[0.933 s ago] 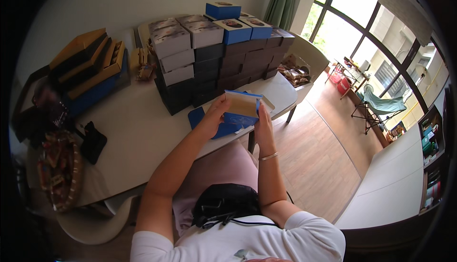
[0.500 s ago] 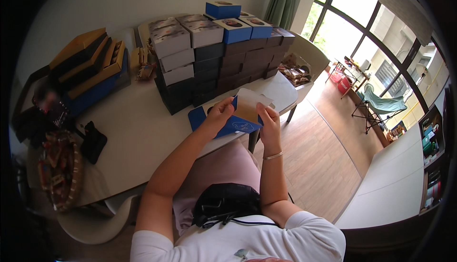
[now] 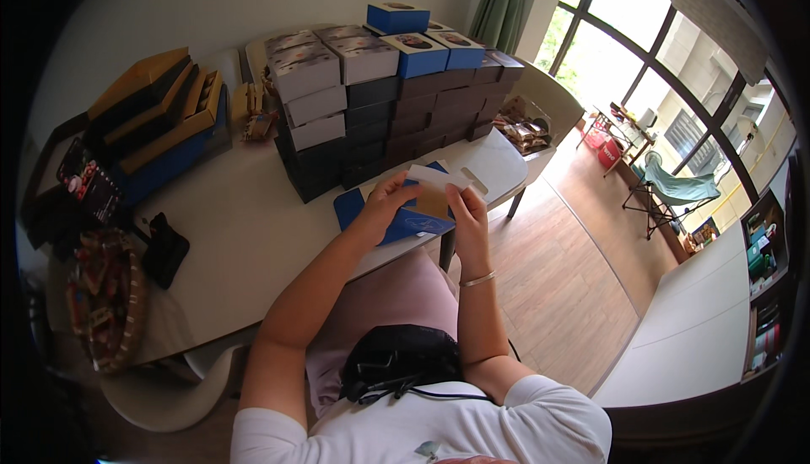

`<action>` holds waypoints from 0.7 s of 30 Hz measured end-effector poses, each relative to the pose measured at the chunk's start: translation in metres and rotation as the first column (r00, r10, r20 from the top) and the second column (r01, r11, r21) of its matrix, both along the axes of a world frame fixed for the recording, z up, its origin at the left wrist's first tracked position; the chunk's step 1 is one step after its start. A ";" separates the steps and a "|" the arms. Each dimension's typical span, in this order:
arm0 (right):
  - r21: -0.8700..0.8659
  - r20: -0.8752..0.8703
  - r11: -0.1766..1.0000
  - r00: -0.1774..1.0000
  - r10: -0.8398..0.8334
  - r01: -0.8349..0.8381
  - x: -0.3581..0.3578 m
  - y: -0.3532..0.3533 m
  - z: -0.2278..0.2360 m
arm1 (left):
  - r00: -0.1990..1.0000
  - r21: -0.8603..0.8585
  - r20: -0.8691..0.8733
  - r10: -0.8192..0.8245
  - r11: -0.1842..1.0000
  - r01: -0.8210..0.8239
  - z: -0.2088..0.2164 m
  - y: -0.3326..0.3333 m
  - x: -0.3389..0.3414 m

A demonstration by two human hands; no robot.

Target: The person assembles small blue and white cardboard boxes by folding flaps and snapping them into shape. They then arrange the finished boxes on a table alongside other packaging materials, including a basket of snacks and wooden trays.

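Observation:
A blue cardboard box with a tan inside lies at the near edge of the table, its end flaps raised. My left hand is closed on the box's left side, thumb and fingers pinching the card. On the other side my right hand pinches the right edge of the pale flap. Between the two hands the white and tan card stands bent up. What lies inside the box cannot be made out.
Stacked grey, black and brown boxes stand behind my hands, with blue boxes on top. To the left are open box trays, a phone, a black pouch and a wicker basket of packets. A chair is tucked below.
Both hands have shifted slightly left, and the right hand has come closer to the left. The pale flap has folded lower between them, showing more tan card.

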State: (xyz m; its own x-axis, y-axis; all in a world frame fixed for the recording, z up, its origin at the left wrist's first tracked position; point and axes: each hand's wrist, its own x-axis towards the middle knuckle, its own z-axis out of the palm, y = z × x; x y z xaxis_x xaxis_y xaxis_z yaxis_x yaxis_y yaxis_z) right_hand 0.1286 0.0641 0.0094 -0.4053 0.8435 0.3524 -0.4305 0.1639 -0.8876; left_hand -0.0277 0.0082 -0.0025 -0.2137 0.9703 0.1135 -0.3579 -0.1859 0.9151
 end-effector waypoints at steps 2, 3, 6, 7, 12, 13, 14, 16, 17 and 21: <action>0.002 0.002 0.999 0.999 0.032 -0.032 0.000 -0.002 0.002 | 0.999 0.000 -0.032 0.014 1.000 -0.014 -0.005 0.003 -0.004; 0.011 0.007 0.999 0.999 0.046 -0.046 0.000 0.000 -0.001 | 0.998 -0.001 -0.064 0.015 1.000 -0.015 -0.007 0.003 -0.005; -0.015 -0.015 0.998 0.998 0.061 -0.061 0.003 0.017 -0.021 | 0.981 0.122 -0.150 0.122 0.987 -0.104 -0.010 0.007 -0.001; -0.032 -0.029 0.997 0.998 0.063 -0.064 0.003 0.023 -0.029 | 0.969 0.186 -0.173 0.179 0.972 -0.146 -0.011 0.007 0.002; -0.292 -0.316 0.951 0.949 0.009 -0.106 0.000 0.014 -0.016 | 0.386 0.668 -0.630 0.673 0.724 -0.172 0.026 -0.022 0.019; -0.321 -0.335 0.941 0.942 -0.011 -0.103 0.001 0.015 -0.018 | 0.280 0.674 -0.680 0.678 0.728 -0.126 0.030 -0.025 0.022; -0.299 -0.327 0.951 0.945 -0.028 -0.075 0.000 0.013 -0.015 | 0.242 0.639 -0.719 0.652 0.756 -0.140 0.029 -0.024 0.022; -0.254 -0.312 0.967 0.948 -0.062 -0.020 -0.005 0.006 -0.009 | 0.169 0.565 -0.790 0.589 0.807 -0.172 0.026 -0.021 0.024; -0.240 -0.292 0.971 0.954 -0.066 -0.006 -0.004 0.007 -0.010 | 0.166 0.547 -0.801 0.575 0.816 -0.184 0.026 -0.021 0.024; -0.188 -0.238 0.981 0.967 -0.091 0.047 -0.004 0.012 -0.016 | 0.192 0.535 -0.798 0.572 0.818 -0.212 0.025 -0.018 0.025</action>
